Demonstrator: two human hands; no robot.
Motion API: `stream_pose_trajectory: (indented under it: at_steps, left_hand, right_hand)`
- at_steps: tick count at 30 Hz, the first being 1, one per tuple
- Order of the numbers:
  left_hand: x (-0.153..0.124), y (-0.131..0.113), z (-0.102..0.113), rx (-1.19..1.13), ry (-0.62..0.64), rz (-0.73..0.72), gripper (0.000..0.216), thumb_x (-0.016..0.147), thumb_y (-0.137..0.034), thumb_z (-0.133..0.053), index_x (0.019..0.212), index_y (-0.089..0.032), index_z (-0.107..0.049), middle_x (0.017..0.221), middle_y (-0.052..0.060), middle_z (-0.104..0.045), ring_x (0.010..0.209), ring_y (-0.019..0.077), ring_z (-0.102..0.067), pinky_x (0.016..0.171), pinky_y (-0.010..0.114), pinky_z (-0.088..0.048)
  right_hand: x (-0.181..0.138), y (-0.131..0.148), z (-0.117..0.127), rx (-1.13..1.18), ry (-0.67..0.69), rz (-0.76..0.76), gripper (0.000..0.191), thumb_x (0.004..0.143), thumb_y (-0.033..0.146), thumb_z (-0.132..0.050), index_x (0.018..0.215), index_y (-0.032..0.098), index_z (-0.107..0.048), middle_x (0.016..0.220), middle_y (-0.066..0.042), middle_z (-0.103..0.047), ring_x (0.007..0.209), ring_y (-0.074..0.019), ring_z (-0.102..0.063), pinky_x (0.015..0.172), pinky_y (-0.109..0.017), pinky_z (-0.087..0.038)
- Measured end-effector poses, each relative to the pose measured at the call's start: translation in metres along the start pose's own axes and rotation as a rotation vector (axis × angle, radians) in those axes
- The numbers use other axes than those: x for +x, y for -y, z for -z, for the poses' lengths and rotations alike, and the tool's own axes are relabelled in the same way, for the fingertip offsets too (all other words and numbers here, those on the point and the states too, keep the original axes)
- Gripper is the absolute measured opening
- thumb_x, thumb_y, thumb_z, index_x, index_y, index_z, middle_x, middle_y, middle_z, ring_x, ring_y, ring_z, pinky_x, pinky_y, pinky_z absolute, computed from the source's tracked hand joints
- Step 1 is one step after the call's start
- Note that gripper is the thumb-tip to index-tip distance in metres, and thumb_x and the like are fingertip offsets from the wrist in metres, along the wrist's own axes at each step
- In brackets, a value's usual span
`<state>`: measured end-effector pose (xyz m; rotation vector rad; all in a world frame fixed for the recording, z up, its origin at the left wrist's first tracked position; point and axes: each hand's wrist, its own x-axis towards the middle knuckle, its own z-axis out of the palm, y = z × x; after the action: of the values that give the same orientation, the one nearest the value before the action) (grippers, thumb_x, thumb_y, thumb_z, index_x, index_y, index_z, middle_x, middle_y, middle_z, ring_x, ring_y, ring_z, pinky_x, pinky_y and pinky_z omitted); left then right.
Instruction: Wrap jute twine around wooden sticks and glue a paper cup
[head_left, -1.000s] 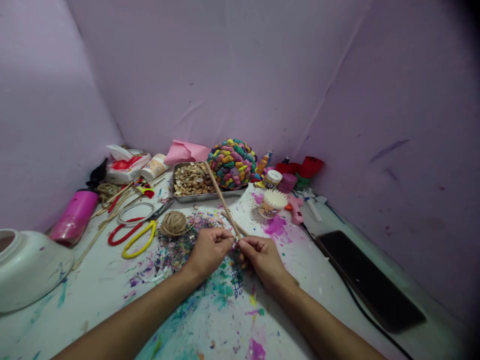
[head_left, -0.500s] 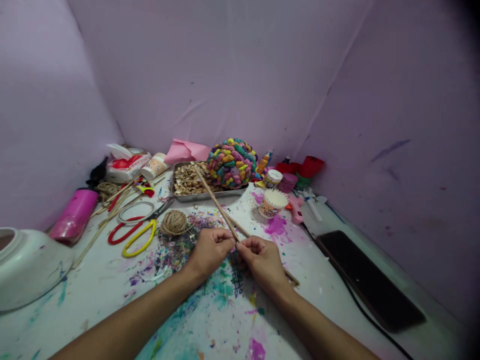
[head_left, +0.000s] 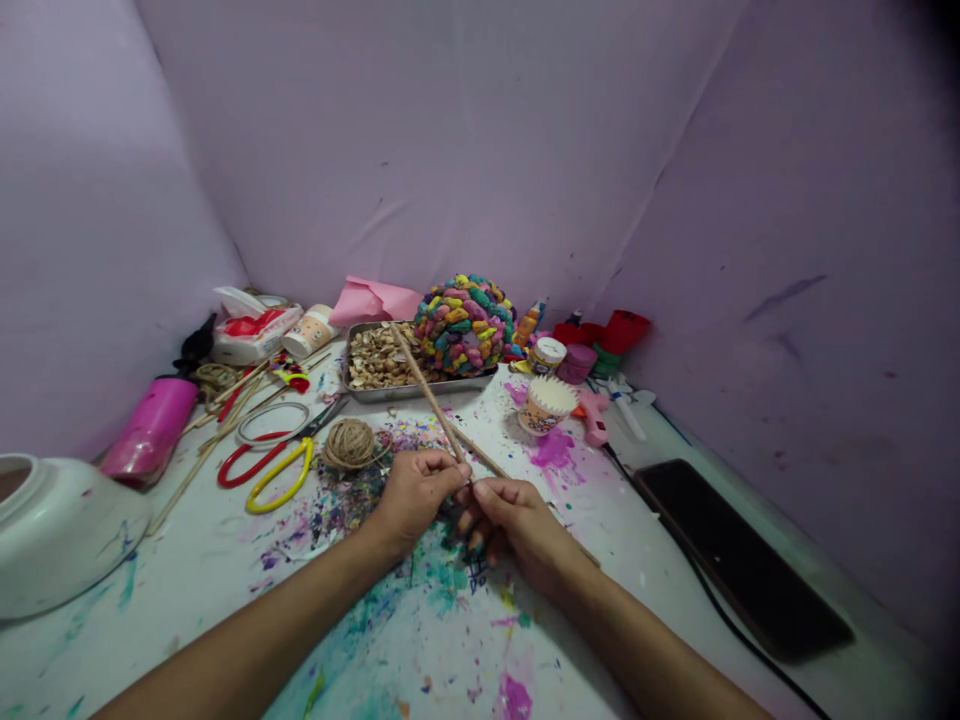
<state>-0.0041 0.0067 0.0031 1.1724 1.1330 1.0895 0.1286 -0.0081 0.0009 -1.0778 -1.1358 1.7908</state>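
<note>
Pinching the near end of a thin brown stick (head_left: 426,385), the left hand (head_left: 416,500) has its thumb and forefinger closed on it. The right hand (head_left: 525,525) brings its thumb and forefinger close together at that same end; whether they grip it, I cannot tell. The stick slants up and away over the table (head_left: 585,640), its far tip in front of the metal tray (head_left: 397,394) of shells (head_left: 375,360). A second stick (head_left: 480,450) crosses behind, passing under the right hand. Blue handwritten marks (head_left: 478,575) show on the table just below the fingers, partly covered and not readable. A paper cup (head_left: 538,415) carries small print, and a white-lidded jar (head_left: 546,355) has a label, both too small to read. A ball of twine (head_left: 350,444) sits near the left hand.
</note>
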Motion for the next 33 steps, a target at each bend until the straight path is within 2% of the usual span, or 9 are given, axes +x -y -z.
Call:
stream_pose_trajectory:
  at_steps: [3,8,12,18,24,29,33]
  left_hand:
    - [-0.001,-0.001,0.0,-0.023,0.033,0.016,0.024,0.063,-0.032,-0.059,0.05,-0.013,-0.054,0.044,-0.003,-0.05,0.038,0.0062,-0.037,0.038,0.02,-0.024]
    - [0.0,-0.001,0.0,-0.04,0.034,0.04,0.016,0.061,-0.027,-0.059,0.055,-0.013,-0.056,0.037,-0.007,-0.041,0.031,0.0032,-0.026,0.035,0.02,-0.016]
    - [0.002,0.001,0.0,-0.047,0.015,0.062,0.011,0.06,-0.023,-0.058,0.054,-0.014,-0.054,0.034,-0.009,-0.038,0.029,0.0029,-0.025,0.035,0.019,-0.016]
    - [0.001,-0.001,-0.001,-0.067,0.008,0.068,0.013,0.058,-0.023,-0.06,0.051,-0.013,-0.055,0.034,-0.009,-0.039,0.03,0.0025,-0.025,0.035,0.019,-0.018]
    - [0.001,0.001,-0.002,-0.078,-0.005,0.054,0.023,0.06,-0.033,-0.063,0.052,-0.013,-0.055,0.041,-0.003,-0.05,0.035,0.0059,-0.038,0.037,0.02,-0.024]
    - [0.001,0.001,0.0,-0.049,-0.042,0.04,0.026,0.062,-0.032,-0.062,0.048,-0.014,-0.05,0.033,-0.008,-0.039,0.031,0.0035,-0.027,0.035,0.019,-0.018]
    - [0.001,-0.001,0.0,-0.043,-0.027,0.036,0.025,0.063,-0.031,-0.061,0.048,-0.014,-0.05,0.036,-0.006,-0.045,0.031,0.004,-0.03,0.034,0.019,-0.019]
  right_hand:
    - [0.001,0.0,0.001,0.063,0.0,0.003,0.035,0.06,0.046,-0.066,0.062,0.011,-0.06,0.049,-0.001,-0.061,0.033,-0.0053,-0.047,0.028,-0.012,-0.032]
    - [0.003,-0.001,0.001,0.087,-0.11,0.048,0.035,0.057,0.045,-0.069,0.058,0.012,-0.058,0.045,-0.001,-0.06,0.03,-0.0049,-0.045,0.025,-0.012,-0.03]
    - [0.002,-0.001,-0.002,0.06,-0.167,0.068,0.033,0.058,0.044,-0.068,0.059,0.012,-0.058,0.045,-0.001,-0.061,0.03,-0.0051,-0.045,0.026,-0.012,-0.03]
    - [0.002,-0.004,-0.006,0.001,-0.243,0.09,0.028,0.062,0.038,-0.066,0.06,0.011,-0.061,0.046,-0.001,-0.06,0.032,-0.0055,-0.046,0.028,-0.013,-0.033]
    - [0.001,-0.005,-0.011,-0.057,-0.289,0.092,0.026,0.063,0.037,-0.065,0.061,0.011,-0.063,0.047,0.0,-0.06,0.032,-0.0053,-0.046,0.028,-0.014,-0.035]
    - [0.001,-0.005,-0.012,-0.079,-0.218,0.075,0.031,0.062,0.041,-0.066,0.058,0.011,-0.061,0.049,-0.001,-0.06,0.034,-0.0059,-0.048,0.03,-0.014,-0.036]
    - [0.001,-0.004,-0.008,-0.024,-0.104,0.065,0.037,0.064,0.048,-0.062,0.066,0.011,-0.063,0.054,-0.003,-0.063,0.036,-0.0067,-0.049,0.03,-0.014,-0.034]
